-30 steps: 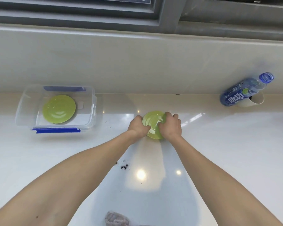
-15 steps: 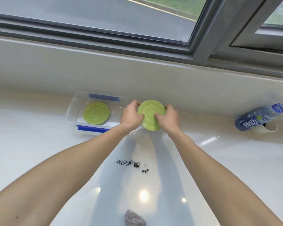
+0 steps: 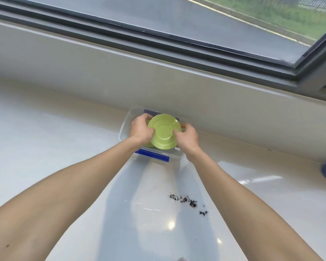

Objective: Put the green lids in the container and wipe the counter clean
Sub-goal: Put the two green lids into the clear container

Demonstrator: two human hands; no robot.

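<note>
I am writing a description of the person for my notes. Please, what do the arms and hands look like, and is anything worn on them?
Both forearms are bare up to the frame edge: no sleeves show. The left hand and right hand wear no gloves, and I see no watch, bracelet or ring. The left forearm has one small dark spot near the lower left corner.

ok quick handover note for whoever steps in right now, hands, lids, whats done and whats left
Left hand and right hand: both grip the round green plastic lid by its edges, holding it over the clear plastic container with blue clips.
Another green lid already lies in the container, mostly hidden.
Left to do: set this lid in, then wipe the dark crumbs off the glossy white counter. A grey cloth barely shows at the bottom edge.
</note>
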